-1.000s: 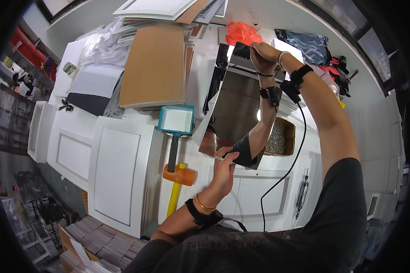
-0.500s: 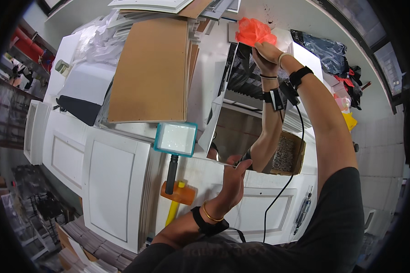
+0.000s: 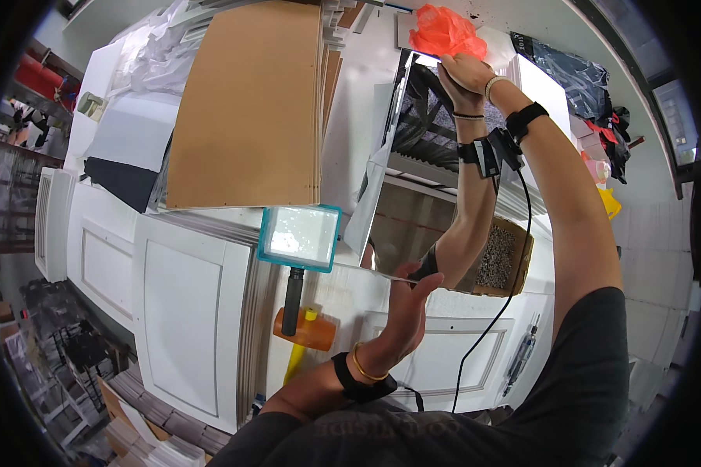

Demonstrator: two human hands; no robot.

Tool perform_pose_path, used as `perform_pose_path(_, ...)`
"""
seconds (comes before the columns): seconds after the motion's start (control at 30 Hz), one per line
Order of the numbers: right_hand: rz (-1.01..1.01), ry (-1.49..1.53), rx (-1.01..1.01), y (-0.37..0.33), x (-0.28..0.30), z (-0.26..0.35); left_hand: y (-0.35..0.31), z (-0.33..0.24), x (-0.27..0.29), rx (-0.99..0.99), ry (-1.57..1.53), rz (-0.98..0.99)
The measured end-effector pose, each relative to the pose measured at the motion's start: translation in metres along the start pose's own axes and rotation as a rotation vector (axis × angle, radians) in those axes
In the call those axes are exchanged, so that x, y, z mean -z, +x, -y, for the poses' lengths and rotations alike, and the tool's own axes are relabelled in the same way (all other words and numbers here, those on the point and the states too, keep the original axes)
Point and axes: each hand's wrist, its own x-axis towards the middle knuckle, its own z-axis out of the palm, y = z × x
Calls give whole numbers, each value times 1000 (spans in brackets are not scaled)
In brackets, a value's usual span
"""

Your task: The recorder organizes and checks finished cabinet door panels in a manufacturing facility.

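Note:
A long rectangular mirror panel (image 3: 413,218) lies slanted before me, reflecting an arm and the ceiling. My right hand (image 3: 469,74) is closed over its far edge, fingers bent round it. At the near edge my left hand (image 3: 405,315) holds the mirror's corner, thumb raised and the other fingers partly hidden. A crumpled orange-red plastic bag (image 3: 446,33) lies just beyond the right hand. Left of the mirror is a teal-rimmed, black-handled tool with a white face (image 3: 298,236), beside an orange mallet head (image 3: 308,328) with a yellow handle.
A brown board stack (image 3: 245,109) and white panelled doors (image 3: 181,311) fill the left side. An open cardboard box of small metal pieces (image 3: 497,257) stands right of the mirror. A screwdriver-like tool (image 3: 522,358) lies nearer me. A black cable (image 3: 487,319) trails from my right wrist.
Both hands and the mirror appear slightly further right and away from me, while the whole view has shifted a little. Both hands keep their hold on the mirror.

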Motion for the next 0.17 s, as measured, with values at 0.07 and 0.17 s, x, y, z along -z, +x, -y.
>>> perform_pose_path(0.07, -42, -57, 51, 2, 8, 2, 0, 1, 2, 15, 1, 12)
perform_pose_path(0.17, -27, -520, 342, -2, 51, 27, -4, 4, 6, -2, -6, 14)
